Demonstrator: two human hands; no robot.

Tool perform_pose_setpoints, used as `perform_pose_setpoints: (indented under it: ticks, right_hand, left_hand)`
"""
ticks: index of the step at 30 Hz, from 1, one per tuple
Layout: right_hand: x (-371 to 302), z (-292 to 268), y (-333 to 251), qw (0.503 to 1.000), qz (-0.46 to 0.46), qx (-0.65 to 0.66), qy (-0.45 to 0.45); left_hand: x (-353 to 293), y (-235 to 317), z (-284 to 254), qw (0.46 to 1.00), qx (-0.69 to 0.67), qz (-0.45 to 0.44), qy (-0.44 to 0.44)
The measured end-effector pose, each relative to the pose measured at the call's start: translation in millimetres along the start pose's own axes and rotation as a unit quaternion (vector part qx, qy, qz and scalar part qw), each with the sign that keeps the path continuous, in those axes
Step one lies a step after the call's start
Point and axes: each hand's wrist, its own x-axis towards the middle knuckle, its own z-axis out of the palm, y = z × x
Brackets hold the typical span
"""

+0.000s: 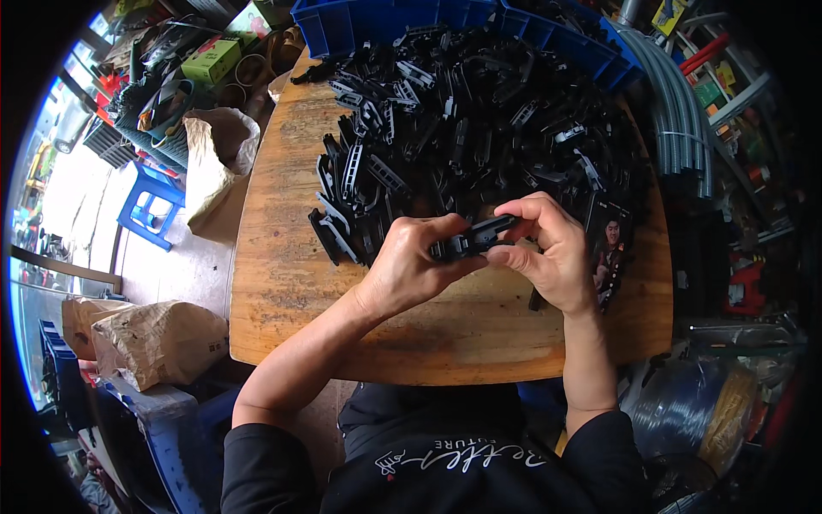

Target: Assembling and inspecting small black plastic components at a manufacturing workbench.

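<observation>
Above the near half of the wooden table (291,300), my two hands hold a small elongated black plastic part (473,241). My left hand (407,261) wraps its fingers round one end of it. At the other end, my right hand (548,248) pinches it between thumb and forefinger. A hollow with ridges shows along the part's upper face; its exact kind I cannot make out. Just beyond my hands lies a big heap of similar black plastic parts (458,141), some with grey or white pieces among them.
Blue plastic crates (342,30) stand at the table's far edge. A card with a person's picture (610,248) lies right of my right hand. Brown paper sacks (214,171) and a blue stool (152,206) are on the left. Coiled grey tubing (676,111) and clear rolls (685,411) stand at right.
</observation>
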Motion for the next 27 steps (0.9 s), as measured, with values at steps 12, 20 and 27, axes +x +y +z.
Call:
perform_pose_setpoints:
  ticks: [12, 20, 27]
  right_hand:
    - [-0.1, 2.0, -6.6, 1.000, 0.011, 0.008, 0.027]
    - [11.8, -27.1, 0.6, 0.993, 0.045, 0.075, -0.081]
    - [41.9, -54.2, 39.8, 0.785, 0.065, -0.615, -0.039]
  left_hand:
    - [-7.3, -6.5, 5.3, 0.986, 0.111, 0.115, 0.053]
    - [1.8, 6.7, -8.3, 0.983, -0.078, -0.141, -0.085]
    - [9.3, -13.3, -13.9, 0.872, -0.457, -0.173, 0.037]
